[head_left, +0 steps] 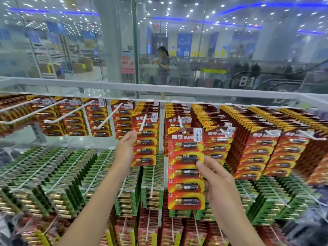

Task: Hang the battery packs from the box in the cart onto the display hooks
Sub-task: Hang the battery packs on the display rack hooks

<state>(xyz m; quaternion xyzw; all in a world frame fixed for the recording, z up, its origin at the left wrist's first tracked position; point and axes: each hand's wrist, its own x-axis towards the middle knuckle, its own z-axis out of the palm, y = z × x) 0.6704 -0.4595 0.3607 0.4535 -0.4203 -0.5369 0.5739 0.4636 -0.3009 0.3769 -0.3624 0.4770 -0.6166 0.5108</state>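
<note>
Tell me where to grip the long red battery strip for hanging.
Pinch the long red battery strip by its flat right card edge, mid-height, from the right, as the right hand does. Blisters fill the middle and the hang hole sits on top by the hook tip, so a side pinch likely keeps it free. The left hand holds another pack.

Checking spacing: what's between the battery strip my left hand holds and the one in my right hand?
Only a narrow gap showing the display's white upright; the left battery strip and right battery strip don't touch. Head view.
</note>
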